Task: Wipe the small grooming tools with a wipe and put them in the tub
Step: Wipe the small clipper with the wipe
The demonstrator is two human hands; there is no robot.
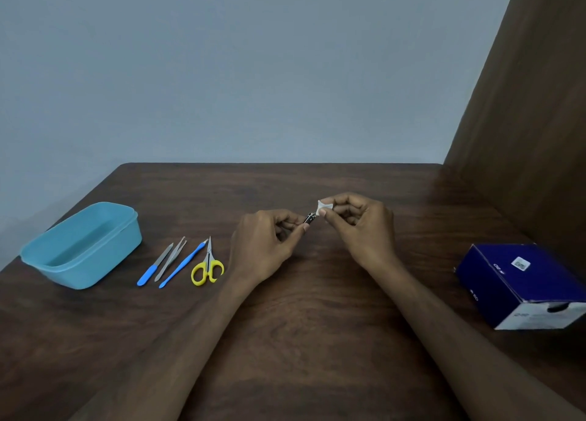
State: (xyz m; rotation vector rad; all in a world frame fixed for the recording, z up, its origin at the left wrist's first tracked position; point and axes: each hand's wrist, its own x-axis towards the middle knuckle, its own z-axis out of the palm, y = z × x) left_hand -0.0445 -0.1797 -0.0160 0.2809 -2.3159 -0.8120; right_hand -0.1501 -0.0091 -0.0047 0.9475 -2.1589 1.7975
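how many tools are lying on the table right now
4, in a row right of the blue tub: blue-handled file, tweezers, blue-handled pusher, yellow scissors. A fifth is in the left hand.

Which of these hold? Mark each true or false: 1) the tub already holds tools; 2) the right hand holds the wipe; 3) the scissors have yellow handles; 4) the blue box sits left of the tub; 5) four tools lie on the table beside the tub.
1) False: the light blue tub looks empty.
2) True: the right hand pinches the white wipe against a small metal tool held by the left hand.
3) True: the scissors have yellow handles.
4) False: the dark blue box sits far to the right on the table.
5) True: a blue-handled file, tweezers, a blue stick tool and the scissors.
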